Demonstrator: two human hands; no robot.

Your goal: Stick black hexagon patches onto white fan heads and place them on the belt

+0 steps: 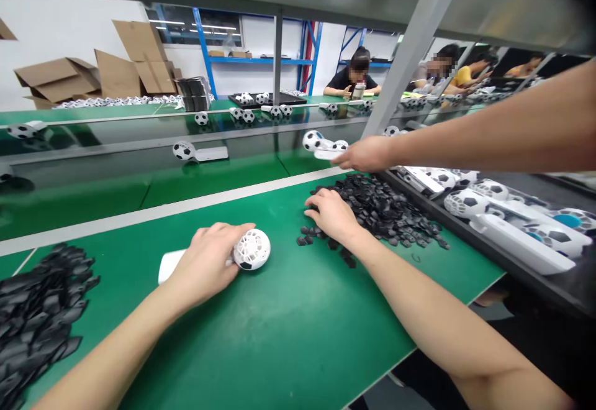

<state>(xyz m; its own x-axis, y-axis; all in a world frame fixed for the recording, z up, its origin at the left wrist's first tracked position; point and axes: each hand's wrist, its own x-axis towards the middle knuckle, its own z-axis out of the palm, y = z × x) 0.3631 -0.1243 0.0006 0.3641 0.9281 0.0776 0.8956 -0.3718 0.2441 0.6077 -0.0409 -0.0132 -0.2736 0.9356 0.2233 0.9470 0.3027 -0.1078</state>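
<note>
My left hand [205, 258] is wrapped round a white handheld fan [251, 250] with a round, soccer-ball style head. The fan lies low over the green table, its slotted face turned up and its pale handle sticking out left of my wrist. My right hand [333, 214] rests at the left edge of a pile of small black pieces [386, 205], its fingers curved and slightly apart. Nothing shows between those fingers, though the fingertips partly overlap the pile.
Another person's hand [367, 154] reaches in from the right, holding a soccer-ball fan [321, 143] over the conveyor [261, 171]. A second heap of black parts [41, 310] lies at left. A black tray [488, 242] of fans stands at right. A metal post [410, 50] rises beyond.
</note>
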